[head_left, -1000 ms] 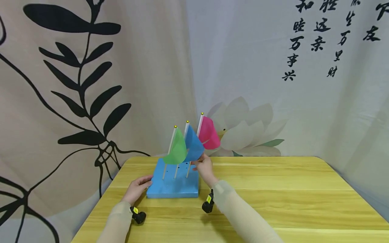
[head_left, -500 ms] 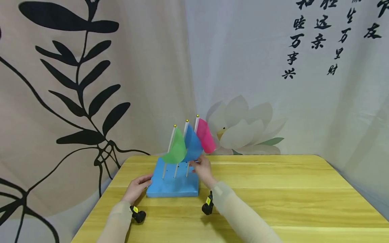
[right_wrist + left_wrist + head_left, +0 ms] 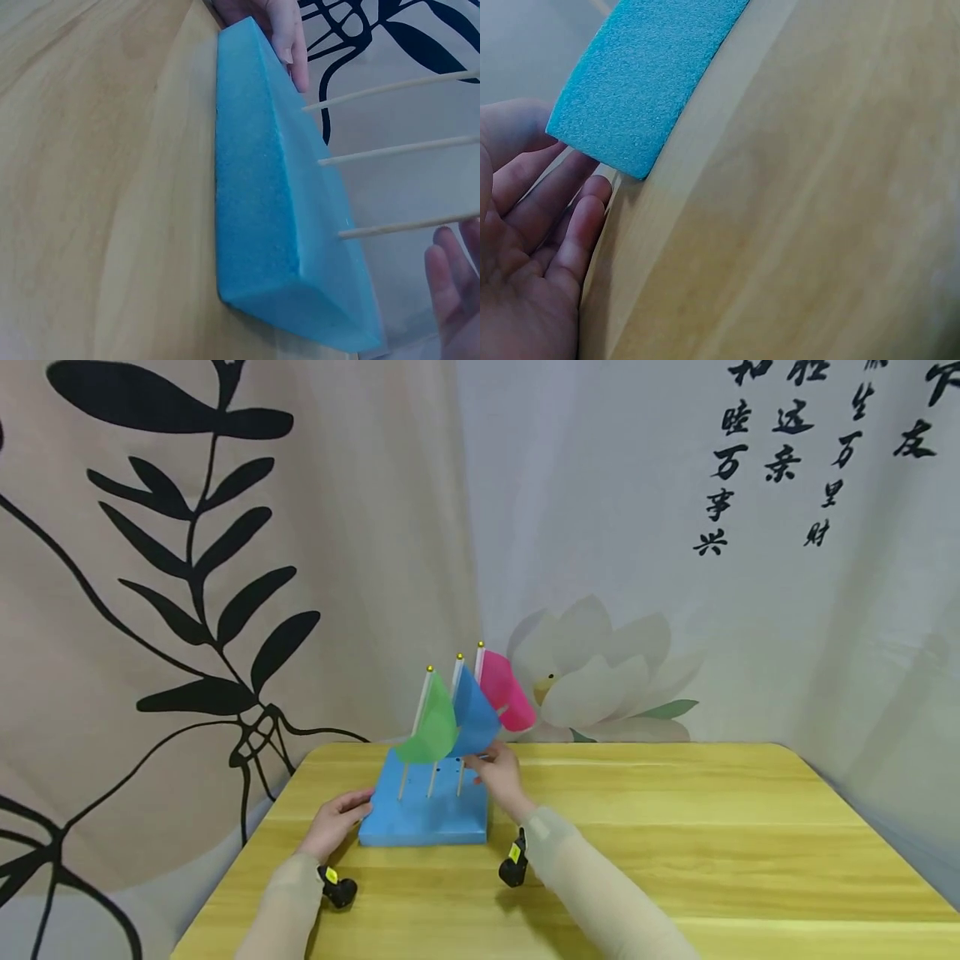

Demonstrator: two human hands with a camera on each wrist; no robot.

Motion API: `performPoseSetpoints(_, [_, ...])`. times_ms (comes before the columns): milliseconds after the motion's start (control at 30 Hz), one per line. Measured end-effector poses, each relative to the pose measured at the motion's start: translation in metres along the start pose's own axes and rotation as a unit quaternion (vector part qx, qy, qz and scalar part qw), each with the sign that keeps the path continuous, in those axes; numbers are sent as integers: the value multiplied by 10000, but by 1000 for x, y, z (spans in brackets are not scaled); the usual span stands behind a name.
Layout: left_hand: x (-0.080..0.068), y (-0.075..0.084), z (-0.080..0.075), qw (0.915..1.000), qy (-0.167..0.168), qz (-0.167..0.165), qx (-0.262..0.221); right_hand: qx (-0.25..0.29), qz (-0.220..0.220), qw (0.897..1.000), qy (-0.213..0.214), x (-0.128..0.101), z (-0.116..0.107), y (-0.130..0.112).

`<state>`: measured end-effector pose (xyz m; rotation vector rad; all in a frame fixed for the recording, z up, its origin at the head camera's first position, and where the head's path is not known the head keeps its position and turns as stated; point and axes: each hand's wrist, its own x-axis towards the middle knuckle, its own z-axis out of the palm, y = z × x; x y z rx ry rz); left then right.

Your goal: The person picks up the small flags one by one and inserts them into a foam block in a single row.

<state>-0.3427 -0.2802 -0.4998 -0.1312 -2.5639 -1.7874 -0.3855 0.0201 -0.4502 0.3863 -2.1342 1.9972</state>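
Blue foam makes up the block (image 3: 423, 814) that we have lying flat on the yellow wooden worktop (image 3: 675, 827), toward its far left part, and three little flags already stand in it in a row: a green flag (image 3: 431, 727) on the left, a blue flag (image 3: 474, 714) in the middle and a pink flag (image 3: 504, 692) on the right, each on a thin pale stick with a small gold tip. Our left hand (image 3: 335, 820) rests against the block's near left corner, its fingers (image 3: 574, 240) fairly straight and relaxed beside the foam, steadying it and holding nothing. Our right hand (image 3: 501, 777) is up at the pink flag's stick, near where it enters the foam; the fingers look curled about the stick, though the head view is small and the right wrist view shows only fingertips (image 3: 450, 289) just beside the lowest stick, so we cannot be sure how firm the hold is. We judge the planting far along: all three sticks are seated in the block's top, several small empty holes show beside them, and no loose flags lie on the worktop, so what seems left is to settle the pink one and let go
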Motion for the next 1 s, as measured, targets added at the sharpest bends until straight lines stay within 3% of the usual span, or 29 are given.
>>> performPoseSetpoints(267, [-1,2,-1,9999,-37,-45,125,-15,-215,9998,-24,5,-27,5])
performPoseSetpoints(500, [0,4,-10,9999,-5,-54,149,-120,-63,9996,-244,0,-72,-17])
performPoseSetpoints(667, [-2,4,-16,9998,-65,-53,156,-720,-6,9973,129,5,-113,2])
performPoseSetpoints(800, [-3,3,-17,9994,-125,-158,264,-1922,124,9809,263,3,-154,16])
performPoseSetpoints(933, [-3,9,-25,9955,-387,-259,827,-2947,241,9551,-185,-8,-192,21])
performPoseSetpoints(1000, [0,16,-32,9897,-446,-67,1355,-3203,258,9461,-394,-12,-207,23])
